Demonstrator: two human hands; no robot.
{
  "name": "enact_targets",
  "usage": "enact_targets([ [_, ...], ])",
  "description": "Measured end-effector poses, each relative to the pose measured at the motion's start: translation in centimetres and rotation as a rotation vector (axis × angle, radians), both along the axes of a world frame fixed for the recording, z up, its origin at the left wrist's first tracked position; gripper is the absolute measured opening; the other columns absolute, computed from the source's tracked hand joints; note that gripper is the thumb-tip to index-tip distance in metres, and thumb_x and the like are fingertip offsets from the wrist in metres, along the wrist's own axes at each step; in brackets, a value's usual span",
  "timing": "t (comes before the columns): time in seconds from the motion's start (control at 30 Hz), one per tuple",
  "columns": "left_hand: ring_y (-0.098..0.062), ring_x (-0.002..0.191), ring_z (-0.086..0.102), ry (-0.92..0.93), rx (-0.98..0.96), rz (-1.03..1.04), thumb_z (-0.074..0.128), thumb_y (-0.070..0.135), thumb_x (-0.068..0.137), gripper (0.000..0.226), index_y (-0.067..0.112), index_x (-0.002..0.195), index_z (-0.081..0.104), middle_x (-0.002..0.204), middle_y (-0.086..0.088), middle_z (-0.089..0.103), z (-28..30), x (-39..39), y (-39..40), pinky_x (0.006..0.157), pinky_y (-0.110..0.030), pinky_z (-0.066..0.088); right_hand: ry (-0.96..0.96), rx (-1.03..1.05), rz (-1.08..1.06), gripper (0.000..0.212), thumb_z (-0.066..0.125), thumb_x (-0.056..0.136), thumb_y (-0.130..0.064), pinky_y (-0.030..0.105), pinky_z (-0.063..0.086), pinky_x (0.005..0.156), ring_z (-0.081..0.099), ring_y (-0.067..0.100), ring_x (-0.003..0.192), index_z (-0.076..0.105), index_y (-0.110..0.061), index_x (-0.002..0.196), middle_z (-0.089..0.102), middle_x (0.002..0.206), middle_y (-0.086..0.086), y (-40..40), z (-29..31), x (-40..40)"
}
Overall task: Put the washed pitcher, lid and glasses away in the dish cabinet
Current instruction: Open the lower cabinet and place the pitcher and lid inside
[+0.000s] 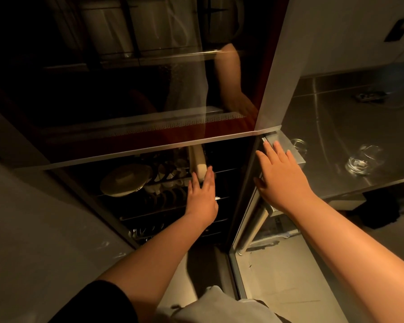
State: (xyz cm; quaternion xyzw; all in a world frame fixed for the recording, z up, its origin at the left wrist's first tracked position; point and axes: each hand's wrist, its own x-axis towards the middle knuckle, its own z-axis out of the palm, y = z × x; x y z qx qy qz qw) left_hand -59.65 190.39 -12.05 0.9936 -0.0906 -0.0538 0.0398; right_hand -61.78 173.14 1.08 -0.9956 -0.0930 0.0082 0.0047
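The dish cabinet's lower compartment [219, 148] stands open, showing wire racks with crockery. My left hand [202, 194] reaches inside with its fingers straight, the tips touching a cream elongated object [197, 163] that stands on the upper rack. My right hand [281, 176] lies flat against the top edge of the open lower door [245, 229], fingers extended. Two clear glasses [364, 160] [299, 145] stand on the steel counter [336, 127] to the right of the cabinet. I cannot make out a pitcher.
A round cream dish or lid [124, 180] leans on the rack, with small cups and dark bowls [170, 197] beside it. The upper glass door [126, 89] is closed and mirrors my arm. A drain [371, 96] sits far back on the counter. Tiled floor lies below.
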Motion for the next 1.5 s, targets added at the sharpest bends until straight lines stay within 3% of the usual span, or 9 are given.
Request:
enact_targets([
  [0.13,-0.041,0.143,-0.006,0.017,-0.1,0.038,0.048,0.023,0.096,0.08,0.008,0.151,-0.008,0.158,-0.002,-0.015,0.2,0.7,-0.1,0.117,-0.042,0.004,0.0,-0.012,-0.001,0.071,0.048,0.094,-0.036,0.044,0.004,0.117,-0.006,0.031,0.144,0.011,-0.011,0.149,-0.001,0.158,0.013,0.0,-0.2,0.1],
  [0.37,-0.042,0.142,0.005,0.016,-0.035,0.012,0.04,0.027,0.099,0.07,0.004,0.15,-0.003,0.159,-0.009,-0.005,0.5,1.6,0.2,0.117,-0.044,0.011,-0.013,-0.009,0.003,0.069,0.048,0.094,-0.036,0.044,0.006,0.118,-0.004,0.031,0.144,0.014,-0.011,0.149,0.002,0.158,0.013,0.0,-0.1,0.2],
  [0.5,-0.039,0.14,0.014,0.007,0.008,-0.102,0.039,0.022,0.098,0.069,0.002,0.149,-0.003,0.158,-0.01,-0.001,0.7,2.6,0.5,0.118,-0.041,0.011,-0.017,-0.029,-0.002,0.07,0.048,0.094,-0.037,0.044,0.005,0.118,-0.004,0.031,0.144,0.012,-0.012,0.149,0.001,0.158,0.013,0.0,-0.2,0.2],
  [0.83,-0.04,0.143,0.004,0.023,0.073,-0.107,0.04,0.021,0.098,0.073,0.001,0.148,-0.008,0.158,-0.01,-0.01,-0.1,2.3,-0.4,0.118,-0.042,0.003,-0.024,-0.033,-0.005,0.073,0.052,0.093,-0.036,0.043,0.003,0.116,-0.005,0.029,0.144,0.012,-0.012,0.149,0.001,0.158,0.011,0.0,-0.2,0.1],
  [1.03,-0.028,0.146,-0.01,-0.061,0.078,-0.156,0.046,0.026,0.095,0.081,0.005,0.149,-0.011,0.157,-0.014,-0.018,-1.7,0.1,1.9,0.12,-0.039,-0.001,-0.019,-0.032,0.006,0.073,0.052,0.092,-0.036,0.044,0.007,0.117,-0.003,0.03,0.144,0.014,-0.011,0.149,0.002,0.158,0.012,-0.2,-0.3,0.1],
  [1.27,-0.029,0.143,-0.019,-0.027,0.112,0.144,0.042,0.029,0.095,0.083,0.007,0.141,-0.023,0.149,-0.014,-0.03,-3.7,-3.0,10.2,0.119,-0.043,-0.004,-0.013,-0.138,0.005,0.075,0.051,0.093,-0.035,0.045,0.007,0.117,-0.004,0.033,0.144,0.009,-0.009,0.15,-0.002,0.157,0.016,0.2,-0.5,0.2],
  [1.5,-0.032,0.145,-0.012,0.026,0.134,0.33,0.04,0.032,0.095,0.079,0.001,0.148,-0.011,0.156,-0.021,-0.013,-3.9,-3.6,16.0,0.118,-0.043,-0.004,-0.037,-0.217,0.025,0.072,0.051,0.093,-0.03,0.046,0.009,0.115,-0.002,0.035,0.144,0.011,-0.007,0.149,-0.001,0.156,0.018,0.2,-0.8,0.3],
])
